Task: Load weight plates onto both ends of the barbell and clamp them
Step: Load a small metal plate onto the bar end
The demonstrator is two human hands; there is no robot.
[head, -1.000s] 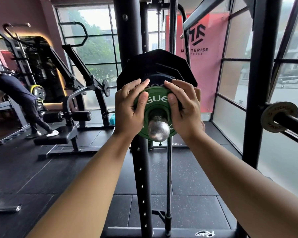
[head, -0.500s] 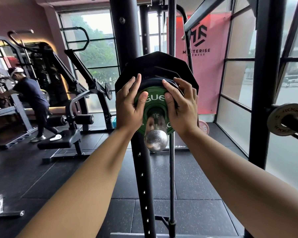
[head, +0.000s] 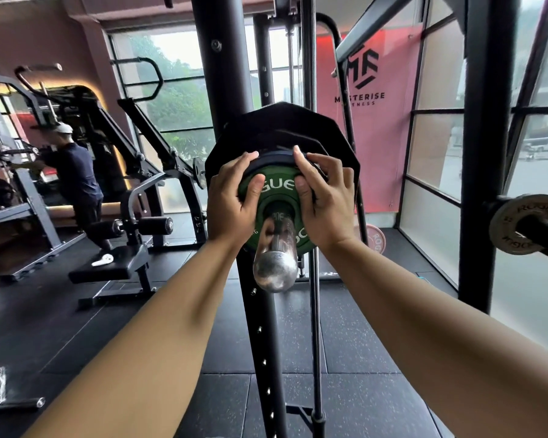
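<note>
Left hand and right hand curled round green plate rim, opposite sides: likely keeps it square on sleeve, seating against black plate.

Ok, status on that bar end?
Left hand, right hand both grip green plate. Plate on barbell sleeve, before black plate. Not clamped yet; nothing blocking.

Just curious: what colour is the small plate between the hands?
The small plate is green; head view shows it.

carrier: barbell sleeve | on it: green plate, black plate behind
</note>
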